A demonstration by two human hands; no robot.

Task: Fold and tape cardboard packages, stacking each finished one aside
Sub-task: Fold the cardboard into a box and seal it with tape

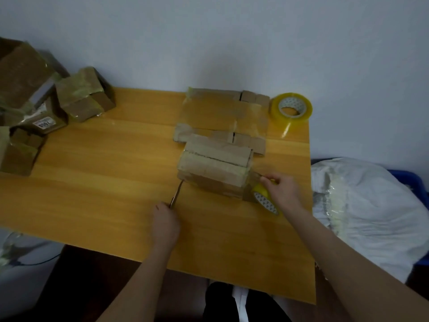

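A folded cardboard box sits on the wooden table, right of centre, with its top flaps closed along a seam. My right hand grips a yellow tape roll at the box's right end, and a clear strip runs from the roll onto the box. My left hand holds a thin blade-like tool whose tip points at the box's lower left corner. Behind the box lies a flattened cardboard sheet.
A second tape roll stands at the table's back right. Several taped boxes are piled at the left edge. A white plastic bag lies over a blue bin to the right. A wall runs behind the table.
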